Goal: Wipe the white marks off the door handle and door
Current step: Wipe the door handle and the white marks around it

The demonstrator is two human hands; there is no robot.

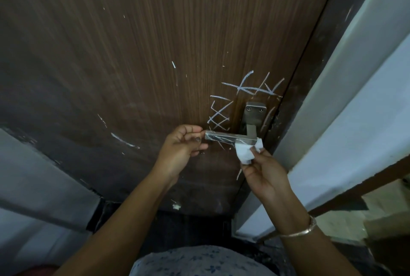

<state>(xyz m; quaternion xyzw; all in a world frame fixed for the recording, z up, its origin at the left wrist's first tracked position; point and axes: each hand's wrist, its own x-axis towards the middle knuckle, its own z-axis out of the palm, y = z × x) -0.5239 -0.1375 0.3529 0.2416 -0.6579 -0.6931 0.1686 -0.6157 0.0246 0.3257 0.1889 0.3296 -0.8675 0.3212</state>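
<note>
The right hand (265, 173) pinches a small crumpled white tissue (246, 151) between thumb and fingers, pressing the soft wad against the inner end of the door handle (230, 137), close to where the lever bends toward its mount. A thin metal bangle (304, 230) circles that wrist. The left hand (179, 145) is curled around the free outer tip of the lever, thumb on top and fingertips below, gripping it lightly.

Nearest the camera, at the bottom edge, lies pale fabric with a small blue floral print (199, 260), part of the person's clothing, from which both bare forearms reach upward.

The handle is a squared lever of brushed, silvery metal with flat faces and sharp corners, streaked with chalky white strokes along its top. It joins a short square neck rising to a rectangular backplate (255, 112) with rounded corners and two visible screws.

Behind it stands the door (133, 54), a dark brown laminate with fine vertical wood grain. White marks (250, 88) cross it just above and left of the backplate: long crossed lines on top and a lattice of diagonal strokes (218, 114) beside the lever. Shorter, scattered white flecks lie farther left and higher up.

To the right runs the dark door frame (321, 54), scuffed and dusty, and beyond it a smooth pale wall (366, 76).
</note>
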